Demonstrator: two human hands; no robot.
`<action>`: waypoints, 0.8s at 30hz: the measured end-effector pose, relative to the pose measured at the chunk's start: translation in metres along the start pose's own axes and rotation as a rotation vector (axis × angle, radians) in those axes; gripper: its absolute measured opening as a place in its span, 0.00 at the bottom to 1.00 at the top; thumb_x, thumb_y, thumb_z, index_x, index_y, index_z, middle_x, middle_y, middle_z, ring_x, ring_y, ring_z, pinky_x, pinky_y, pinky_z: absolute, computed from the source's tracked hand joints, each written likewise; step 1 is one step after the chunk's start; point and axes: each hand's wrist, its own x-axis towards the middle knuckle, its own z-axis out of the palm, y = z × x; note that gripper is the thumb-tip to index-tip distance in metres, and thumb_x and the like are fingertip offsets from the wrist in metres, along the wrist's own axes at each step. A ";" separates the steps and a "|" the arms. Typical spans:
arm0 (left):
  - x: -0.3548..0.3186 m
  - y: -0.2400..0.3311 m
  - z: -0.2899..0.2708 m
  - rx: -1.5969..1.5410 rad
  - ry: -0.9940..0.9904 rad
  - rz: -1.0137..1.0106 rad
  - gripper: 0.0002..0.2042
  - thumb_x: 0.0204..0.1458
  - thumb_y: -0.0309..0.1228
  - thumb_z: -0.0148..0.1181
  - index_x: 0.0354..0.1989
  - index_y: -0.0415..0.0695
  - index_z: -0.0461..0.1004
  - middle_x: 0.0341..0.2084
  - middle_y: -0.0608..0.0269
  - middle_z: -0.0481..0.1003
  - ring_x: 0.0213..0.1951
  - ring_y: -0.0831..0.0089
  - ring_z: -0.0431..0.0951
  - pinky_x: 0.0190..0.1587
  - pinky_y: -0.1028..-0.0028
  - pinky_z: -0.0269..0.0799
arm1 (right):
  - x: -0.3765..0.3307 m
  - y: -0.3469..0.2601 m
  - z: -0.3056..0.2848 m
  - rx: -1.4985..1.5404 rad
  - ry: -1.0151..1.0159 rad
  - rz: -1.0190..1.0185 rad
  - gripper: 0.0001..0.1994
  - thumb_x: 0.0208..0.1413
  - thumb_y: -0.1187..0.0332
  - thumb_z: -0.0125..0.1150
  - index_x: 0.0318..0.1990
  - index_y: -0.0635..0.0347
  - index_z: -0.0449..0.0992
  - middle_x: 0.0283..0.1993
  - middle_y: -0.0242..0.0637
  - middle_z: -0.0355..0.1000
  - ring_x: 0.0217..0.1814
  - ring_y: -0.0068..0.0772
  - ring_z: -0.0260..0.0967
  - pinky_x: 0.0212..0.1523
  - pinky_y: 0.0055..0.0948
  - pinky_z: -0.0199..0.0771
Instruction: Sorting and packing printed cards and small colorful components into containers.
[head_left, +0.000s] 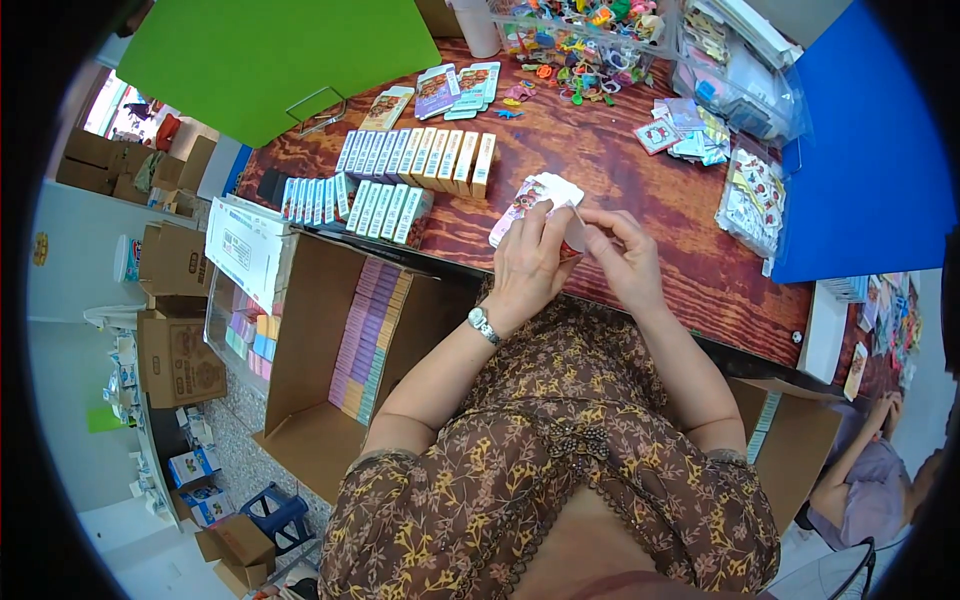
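Note:
At the table's near edge, my left hand [528,258] is closed on a small printed card box [512,212] in pink and white, with its pale flaps raised at the far end. My right hand [628,258] pinches at the box's right side, its thumb and forefinger together; whether it grips the flap or something small there is hidden. A reddish inner part shows between the hands. To the left stand rows of filled-out small boxes [418,158] in orange and purple, with teal boxes [388,210] in front. Flat box blanks [437,92] lie beyond them.
A clear bin of colourful small toys [590,30] stands at the back, with loose toys before it. Right of it lie card packets [685,130] and a bag of stickers [752,195]. Green [270,60] and blue panels [870,150] flank the table. An open carton [310,340] stands below left; another person sits right.

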 end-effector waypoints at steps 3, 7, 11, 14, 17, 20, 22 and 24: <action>-0.003 -0.002 0.005 -0.063 0.079 0.019 0.41 0.38 0.29 0.77 0.63 0.40 0.62 0.52 0.45 0.72 0.49 0.48 0.76 0.49 0.58 0.75 | 0.002 -0.001 0.001 0.011 0.001 -0.006 0.12 0.64 0.71 0.62 0.53 0.63 0.79 0.46 0.29 0.72 0.44 0.18 0.70 0.46 0.21 0.71; -0.004 -0.002 0.006 -0.091 0.097 -0.033 0.46 0.36 0.29 0.79 0.65 0.35 0.58 0.53 0.45 0.72 0.47 0.48 0.77 0.48 0.58 0.74 | 0.003 0.001 0.001 -0.046 0.032 -0.002 0.11 0.62 0.72 0.64 0.51 0.62 0.80 0.44 0.29 0.71 0.43 0.18 0.70 0.44 0.20 0.71; -0.003 -0.001 0.005 -0.027 0.093 -0.002 0.47 0.36 0.30 0.78 0.67 0.33 0.58 0.54 0.44 0.72 0.47 0.49 0.75 0.47 0.58 0.72 | 0.005 -0.001 0.001 -0.071 0.057 -0.004 0.10 0.61 0.73 0.65 0.48 0.62 0.82 0.43 0.30 0.71 0.41 0.18 0.70 0.42 0.19 0.72; -0.004 -0.001 0.004 0.048 0.069 0.035 0.46 0.41 0.33 0.74 0.69 0.31 0.56 0.57 0.45 0.69 0.45 0.52 0.72 0.46 0.59 0.67 | 0.004 -0.006 0.001 -0.235 0.045 -0.088 0.09 0.60 0.75 0.64 0.47 0.63 0.83 0.42 0.32 0.72 0.39 0.18 0.71 0.41 0.20 0.73; -0.006 -0.002 0.004 0.073 0.065 0.044 0.47 0.40 0.32 0.73 0.70 0.31 0.55 0.58 0.45 0.68 0.46 0.53 0.71 0.47 0.59 0.66 | 0.001 -0.012 0.004 -0.250 0.023 -0.093 0.10 0.61 0.76 0.62 0.48 0.62 0.83 0.43 0.34 0.73 0.40 0.20 0.73 0.42 0.21 0.76; -0.005 -0.002 0.000 0.084 0.034 0.001 0.50 0.39 0.30 0.74 0.72 0.31 0.51 0.58 0.44 0.67 0.46 0.52 0.71 0.47 0.59 0.67 | -0.004 -0.008 0.006 -0.276 0.051 -0.135 0.11 0.59 0.76 0.63 0.49 0.63 0.82 0.44 0.40 0.76 0.40 0.28 0.77 0.41 0.28 0.80; -0.005 -0.001 0.000 0.092 0.014 -0.004 0.50 0.40 0.29 0.73 0.72 0.30 0.50 0.59 0.44 0.66 0.46 0.51 0.71 0.48 0.59 0.66 | -0.010 0.002 0.004 -0.129 0.080 -0.090 0.12 0.62 0.76 0.61 0.51 0.64 0.81 0.48 0.40 0.78 0.48 0.27 0.77 0.46 0.27 0.80; -0.006 -0.001 0.000 0.102 -0.007 -0.011 0.51 0.40 0.29 0.73 0.72 0.29 0.49 0.59 0.43 0.65 0.47 0.51 0.70 0.48 0.58 0.66 | -0.014 0.000 0.005 -0.179 0.080 -0.070 0.12 0.62 0.76 0.61 0.52 0.64 0.80 0.49 0.42 0.79 0.49 0.28 0.78 0.47 0.27 0.79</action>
